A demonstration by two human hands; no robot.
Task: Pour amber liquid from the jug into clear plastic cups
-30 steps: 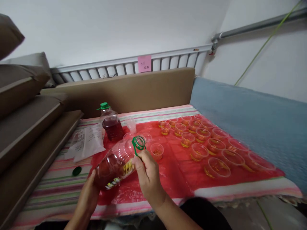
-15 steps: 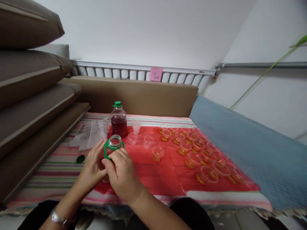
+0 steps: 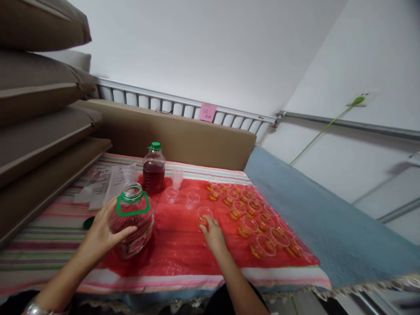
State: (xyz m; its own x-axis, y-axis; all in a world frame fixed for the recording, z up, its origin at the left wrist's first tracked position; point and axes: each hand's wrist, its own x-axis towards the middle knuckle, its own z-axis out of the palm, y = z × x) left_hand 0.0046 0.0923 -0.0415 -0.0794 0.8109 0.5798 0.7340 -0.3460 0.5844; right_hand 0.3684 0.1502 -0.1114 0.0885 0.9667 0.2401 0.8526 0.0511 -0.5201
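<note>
A clear plastic jug (image 3: 139, 223) with a green handle and no cap stands at the front left. Against its left side rests my left hand (image 3: 105, 229), thumb across the front and fingers around the back, holding it. My right hand (image 3: 215, 236) grips a small clear plastic cup (image 3: 205, 213) between thumb and fingers; the cup sits on the red sheet. Two more clear cups, a nearer one (image 3: 193, 200) and a left one (image 3: 171, 195), stand behind it. To the right are several cups holding amber liquid (image 3: 248, 226). Partly hidden behind my left hand lies a dark green cap (image 3: 88, 223).
A capped jug of dark red liquid (image 3: 153, 173) stands at the back beside stacked cups (image 3: 177, 178). Clear plastic bags (image 3: 113, 183) lie left on the striped cloth (image 3: 55, 234). Brown cushions (image 3: 42, 120) rise at left; a blue padded surface (image 3: 295, 205) borders the right.
My right hand has left the green-handled jug, moved right and taken hold of a small cup. My left hand stays at the jug. The view has shifted right.
</note>
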